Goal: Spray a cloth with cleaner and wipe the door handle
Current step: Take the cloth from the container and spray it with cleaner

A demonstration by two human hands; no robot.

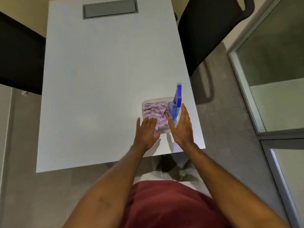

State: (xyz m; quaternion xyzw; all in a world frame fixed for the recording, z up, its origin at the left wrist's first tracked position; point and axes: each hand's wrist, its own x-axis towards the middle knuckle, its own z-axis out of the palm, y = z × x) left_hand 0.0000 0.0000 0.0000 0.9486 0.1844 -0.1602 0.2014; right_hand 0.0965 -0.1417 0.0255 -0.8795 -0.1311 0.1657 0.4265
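The purple-and-white striped cloth (155,113) lies crumpled in a clear plastic tray (144,102) near the white table's (98,79) edge at my five o'clock, its near corner hidden under my left hand (146,130). The blue spray bottle (176,104) stands upright in the tray's right end, nozzle pointing toward twelve o'clock. My left fingers rest flat and relaxed on the cloth; my right hand (181,127) is spread on edge around the bottle, thumb left of it, gripping nothing.

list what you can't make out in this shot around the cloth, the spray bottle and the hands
Head view only:
- Door handle: not in view.
- Spray bottle base: hidden by the right hand.
- Cloth near edge: covered by the left hand fingers.
- Bottle label: too blurred to read.
- Tray near rim: behind both hands.
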